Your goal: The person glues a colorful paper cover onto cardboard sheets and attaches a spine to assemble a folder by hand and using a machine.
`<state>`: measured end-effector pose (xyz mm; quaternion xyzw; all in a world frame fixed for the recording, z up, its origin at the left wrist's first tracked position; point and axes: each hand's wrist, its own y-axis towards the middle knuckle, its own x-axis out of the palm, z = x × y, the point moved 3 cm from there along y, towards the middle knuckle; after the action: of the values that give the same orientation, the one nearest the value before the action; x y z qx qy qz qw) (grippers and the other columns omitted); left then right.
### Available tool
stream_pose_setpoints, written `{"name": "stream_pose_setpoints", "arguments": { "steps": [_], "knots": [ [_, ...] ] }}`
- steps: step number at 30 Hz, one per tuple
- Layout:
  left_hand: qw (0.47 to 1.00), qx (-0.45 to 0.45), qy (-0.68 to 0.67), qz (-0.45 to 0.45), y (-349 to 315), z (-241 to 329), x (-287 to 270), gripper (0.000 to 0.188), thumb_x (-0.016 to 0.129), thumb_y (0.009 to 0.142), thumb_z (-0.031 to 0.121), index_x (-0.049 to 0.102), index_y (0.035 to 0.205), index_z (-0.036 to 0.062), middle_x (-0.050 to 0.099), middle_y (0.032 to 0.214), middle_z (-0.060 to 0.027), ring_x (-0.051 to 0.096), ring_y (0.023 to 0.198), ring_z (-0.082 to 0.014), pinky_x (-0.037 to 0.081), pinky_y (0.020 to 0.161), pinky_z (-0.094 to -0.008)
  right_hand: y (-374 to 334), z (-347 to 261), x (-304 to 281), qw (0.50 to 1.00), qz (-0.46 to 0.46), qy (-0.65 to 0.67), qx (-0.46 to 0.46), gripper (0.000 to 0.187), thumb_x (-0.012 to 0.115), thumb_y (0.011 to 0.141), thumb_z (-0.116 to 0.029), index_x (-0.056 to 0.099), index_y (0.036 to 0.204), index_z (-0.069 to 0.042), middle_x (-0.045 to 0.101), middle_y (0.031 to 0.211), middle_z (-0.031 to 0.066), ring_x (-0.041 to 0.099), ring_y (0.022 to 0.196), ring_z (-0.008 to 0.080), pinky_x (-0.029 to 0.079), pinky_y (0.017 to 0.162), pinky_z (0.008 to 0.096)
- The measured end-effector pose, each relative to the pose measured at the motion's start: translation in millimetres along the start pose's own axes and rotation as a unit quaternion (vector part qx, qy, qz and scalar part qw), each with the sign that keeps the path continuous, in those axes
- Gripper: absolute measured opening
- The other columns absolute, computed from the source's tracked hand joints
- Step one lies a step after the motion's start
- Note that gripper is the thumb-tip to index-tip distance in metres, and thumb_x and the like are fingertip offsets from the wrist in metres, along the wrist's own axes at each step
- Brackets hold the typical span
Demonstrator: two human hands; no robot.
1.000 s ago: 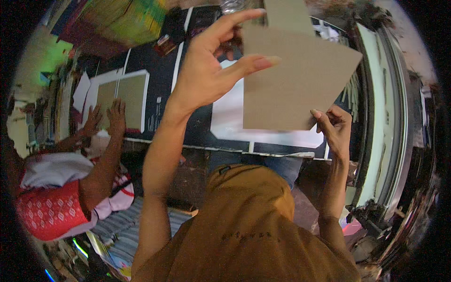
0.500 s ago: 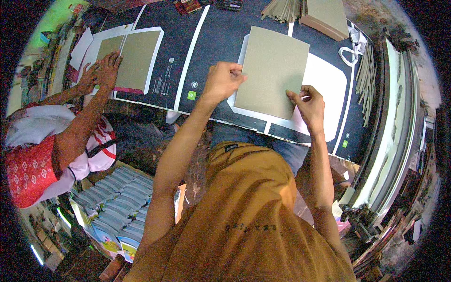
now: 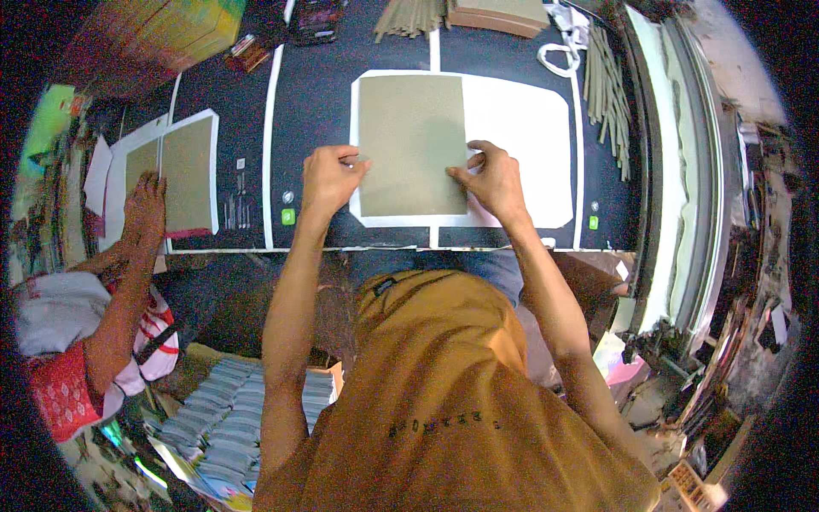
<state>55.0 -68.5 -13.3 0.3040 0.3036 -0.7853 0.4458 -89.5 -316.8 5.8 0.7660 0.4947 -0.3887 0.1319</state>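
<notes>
Two bare hands steady a grey-brown board (image 3: 413,128) over a large white sheet (image 3: 522,141) on a dark surface (image 3: 311,90) ruled with white lines. The left hand (image 3: 334,179) grasps the board's left edge between thumb and bent fingers; the right hand (image 3: 490,181) grasps the opposite edge, its thumb laid on the board's face. The board stands upright to its holder, covering the left portion of the sheet, whose white margin shows along the board's other sides and spreads widest to its right.

Beyond the board's far edge lie a fan of narrow strips (image 3: 408,19) and, just beside it, a stack of board (image 3: 499,15). To the board's right, past the sheet, are a white loop (image 3: 559,61) and a scatter of more strips (image 3: 607,98).

Well to the board's left, a co-worker's hands (image 3: 147,203), one partly hiding the other, rest at a pair of grey-brown panels (image 3: 189,171) on white paper; their exact grip cannot be told. Below and left of the board, bundled grey-blue stacks (image 3: 226,405) sit lower than the surface, near the holder's brown shirt (image 3: 452,375).
</notes>
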Motion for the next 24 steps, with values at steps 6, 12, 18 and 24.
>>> {"name": "stream_pose_setpoints", "arguments": {
  "steps": [6,12,18,24],
  "knots": [
    [0.999,-0.035,-0.027,-0.008,-1,11,-4,0.041,0.085,0.079,0.026,0.077,0.109,-0.0001,0.078,0.093,-0.0153,0.076,0.084,-0.0222,0.059,0.079,-0.0333,0,-9,-8,1.0,0.006,0.004,-0.014,0.059,0.089,0.074,-0.021,0.061,0.121,0.002,0.075,0.085,0.0182,0.075,0.074,0.0289,0.059,0.069,0.0381],
    [0.998,-0.041,-0.038,-0.012,-1,10,-7,0.041,0.084,0.078,0.024,0.076,0.109,-0.0018,0.077,0.095,-0.018,0.077,0.087,-0.0252,0.059,0.081,-0.0338,-2,-16,-8,0.999,-0.012,-0.029,-0.014,0.057,0.088,0.075,-0.019,0.059,0.12,0.0,0.075,0.085,0.0192,0.075,0.075,0.0327,0.059,0.07,0.0401],
    [0.999,-0.023,-0.034,-0.018,4,7,-4,0.041,0.083,0.079,0.025,0.076,0.108,-0.0023,0.077,0.093,-0.0187,0.077,0.084,-0.0239,0.059,0.078,-0.034,-1,-14,-8,0.999,0.004,-0.035,-0.03,0.055,0.087,0.076,-0.019,0.058,0.119,-0.001,0.074,0.082,0.0202,0.075,0.078,0.0375,0.06,0.073,0.044],
    [0.999,-0.021,-0.022,-0.011,-2,11,-8,0.042,0.083,0.079,0.025,0.075,0.109,-0.0035,0.078,0.09,-0.017,0.077,0.082,-0.0225,0.059,0.078,-0.0339,-12,-24,-2,0.995,-0.006,-0.095,-0.012,0.05,0.082,0.079,-0.016,0.055,0.119,-0.002,0.073,0.08,0.0208,0.074,0.079,0.0414,0.06,0.072,0.0483]
  ]
}}
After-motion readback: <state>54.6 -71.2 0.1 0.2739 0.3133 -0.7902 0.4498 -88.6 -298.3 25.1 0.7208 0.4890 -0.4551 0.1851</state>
